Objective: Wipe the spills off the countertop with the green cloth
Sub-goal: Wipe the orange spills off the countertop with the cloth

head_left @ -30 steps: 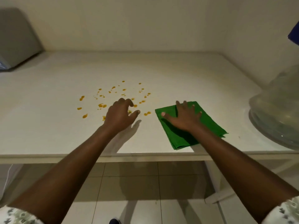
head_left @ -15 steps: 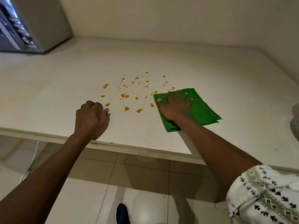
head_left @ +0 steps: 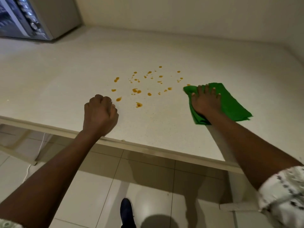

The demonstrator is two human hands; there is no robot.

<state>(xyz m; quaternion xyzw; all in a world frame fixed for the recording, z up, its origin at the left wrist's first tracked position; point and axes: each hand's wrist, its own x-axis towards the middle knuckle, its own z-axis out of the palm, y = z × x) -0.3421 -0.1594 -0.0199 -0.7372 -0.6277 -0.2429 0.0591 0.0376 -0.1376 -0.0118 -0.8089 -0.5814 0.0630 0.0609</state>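
Several small orange spills [head_left: 139, 91] dot the middle of the white countertop [head_left: 164, 46]. The folded green cloth [head_left: 230, 102] lies flat just right of them, its left corner bunched near the closest drop. My right hand [head_left: 204, 102] presses down on the cloth's left part with fingers spread. My left hand [head_left: 100, 114] rests as a closed fist on the counter near the front edge, just left of the nearest spills, holding nothing.
A grey microwave oven [head_left: 32, 18] with knobs stands at the back left corner. Walls close the counter at the back and right. The counter's front edge [head_left: 148, 148] runs diagonally, with tiled floor [head_left: 98, 186] and a dark shoe [head_left: 126, 213] below.
My left hand pulled back from over the spills toward the front edge and closed into a fist. My right hand stayed pressed on the cloth, whose left corner has bunched. The view swung left.
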